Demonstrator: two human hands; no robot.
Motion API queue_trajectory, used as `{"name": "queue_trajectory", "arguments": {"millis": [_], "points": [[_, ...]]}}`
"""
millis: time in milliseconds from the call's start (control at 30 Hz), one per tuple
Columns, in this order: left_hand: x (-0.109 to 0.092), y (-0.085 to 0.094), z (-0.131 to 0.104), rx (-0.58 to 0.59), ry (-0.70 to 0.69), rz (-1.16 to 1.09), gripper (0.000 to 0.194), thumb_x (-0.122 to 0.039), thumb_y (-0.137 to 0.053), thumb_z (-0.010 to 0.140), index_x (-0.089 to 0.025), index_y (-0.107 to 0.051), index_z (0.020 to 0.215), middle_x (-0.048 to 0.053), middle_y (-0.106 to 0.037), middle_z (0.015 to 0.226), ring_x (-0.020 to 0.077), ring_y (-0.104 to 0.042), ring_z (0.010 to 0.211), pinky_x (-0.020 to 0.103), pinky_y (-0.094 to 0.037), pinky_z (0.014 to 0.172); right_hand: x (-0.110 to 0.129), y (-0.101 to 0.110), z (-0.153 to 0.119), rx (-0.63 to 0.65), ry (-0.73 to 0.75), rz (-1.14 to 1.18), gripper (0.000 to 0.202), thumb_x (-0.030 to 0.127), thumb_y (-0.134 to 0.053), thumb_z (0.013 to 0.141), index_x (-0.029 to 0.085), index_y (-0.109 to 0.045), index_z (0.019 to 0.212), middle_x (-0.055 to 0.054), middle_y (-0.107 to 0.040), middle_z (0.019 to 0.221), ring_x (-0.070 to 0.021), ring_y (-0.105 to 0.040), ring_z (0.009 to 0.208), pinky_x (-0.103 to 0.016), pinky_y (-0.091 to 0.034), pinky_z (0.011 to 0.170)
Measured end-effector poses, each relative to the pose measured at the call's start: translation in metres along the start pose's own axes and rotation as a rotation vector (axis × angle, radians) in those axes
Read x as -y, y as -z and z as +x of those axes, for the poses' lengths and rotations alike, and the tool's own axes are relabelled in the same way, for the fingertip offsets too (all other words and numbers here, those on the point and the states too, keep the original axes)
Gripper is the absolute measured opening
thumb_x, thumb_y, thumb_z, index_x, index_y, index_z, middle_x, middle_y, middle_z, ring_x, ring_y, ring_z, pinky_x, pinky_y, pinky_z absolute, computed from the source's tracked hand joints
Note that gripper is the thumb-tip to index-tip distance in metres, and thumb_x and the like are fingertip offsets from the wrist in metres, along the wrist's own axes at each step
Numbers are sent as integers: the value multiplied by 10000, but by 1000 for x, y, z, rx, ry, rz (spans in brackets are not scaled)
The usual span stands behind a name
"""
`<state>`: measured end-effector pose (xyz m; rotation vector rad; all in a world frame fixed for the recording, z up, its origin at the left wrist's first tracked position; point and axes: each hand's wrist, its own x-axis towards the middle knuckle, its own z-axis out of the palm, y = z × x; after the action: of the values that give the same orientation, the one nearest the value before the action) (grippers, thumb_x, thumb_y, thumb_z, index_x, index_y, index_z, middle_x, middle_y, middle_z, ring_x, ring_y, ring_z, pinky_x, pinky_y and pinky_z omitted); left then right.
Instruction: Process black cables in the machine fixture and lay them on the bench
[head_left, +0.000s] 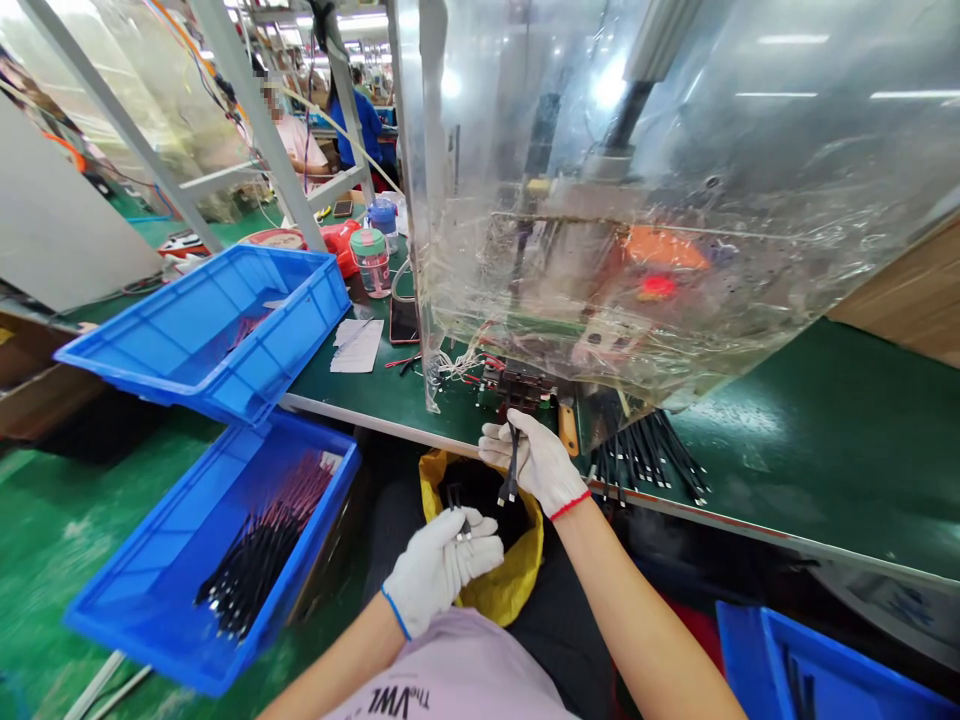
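Note:
My right hand [541,462], in a white glove with a red cuff, pinches short black cables [512,470] whose plug ends hang down. It is at the table's front edge, just below a small dark fixture [525,385]. Lower and to the left, my left hand [442,562] wears a white glove with a blue cuff, palm turned up. Between its thumb and fingers is a black cable [454,497] with metal tips; how many pieces is unclear. Below both hands a yellow bag [495,598] gapes between my legs.
A pile of black cables [652,450] overhangs the edge on the right. A wood-handled tool [568,428] lies beside the fixture. Clear plastic sheeting [675,200] screens a machine. Blue bins [142,590] with cables stand left; another blue bin [832,660] is lower right. People sit behind.

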<state>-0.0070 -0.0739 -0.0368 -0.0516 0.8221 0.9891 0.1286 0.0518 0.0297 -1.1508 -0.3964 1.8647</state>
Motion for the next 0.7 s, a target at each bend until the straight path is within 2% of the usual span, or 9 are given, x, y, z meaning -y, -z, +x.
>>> {"name": "queue_trajectory", "arguments": {"millis": [167,300,367,467,600,700], "points": [[2,6,1,-17,4,16,182,-256,-636,832,-85,-632,893,145,-696,909,231,-702,776,393,-559,799,0,0,-2,-38,-4,-8,472,243,-459,922,115,-589,487,-122,-723,706,-172,-671,537,-328,-594,644],[2,8,2,-16,8,26,194,-261,-650,823,-83,-634,896,145,-693,906,229,-697,787,392,-556,803,-2,0,1,-20,1,-11,444,248,-470,913,122,-585,504,-122,-724,720,-171,-671,556,-337,-591,666],[2,7,0,26,20,17,197,-267,-669,808,-89,-632,884,121,-684,860,206,-688,754,365,-558,771,-3,-1,3,-6,16,-9,432,258,-474,912,127,-580,514,-119,-724,729,-166,-669,561,-335,-589,672],[1,7,-5,122,52,24,213,-291,-694,788,-107,-624,872,69,-653,767,144,-647,641,274,-538,643,-2,5,3,65,30,-25,380,284,-489,912,132,-600,581,-114,-725,755,-171,-671,578,-332,-585,656],[-7,18,-14,216,74,178,237,-328,-690,791,-132,-623,906,27,-633,695,101,-607,554,208,-491,546,-18,42,-7,253,-27,-63,298,355,-479,926,140,-659,826,-101,-722,778,-181,-678,600,-302,-564,577],[-18,37,-18,348,133,459,293,-389,-677,792,-120,-636,902,23,-620,617,96,-564,462,195,-448,456,-53,77,-17,366,-235,-164,450,512,-443,925,116,-646,849,-116,-697,686,-197,-669,546,-291,-539,508]]}}
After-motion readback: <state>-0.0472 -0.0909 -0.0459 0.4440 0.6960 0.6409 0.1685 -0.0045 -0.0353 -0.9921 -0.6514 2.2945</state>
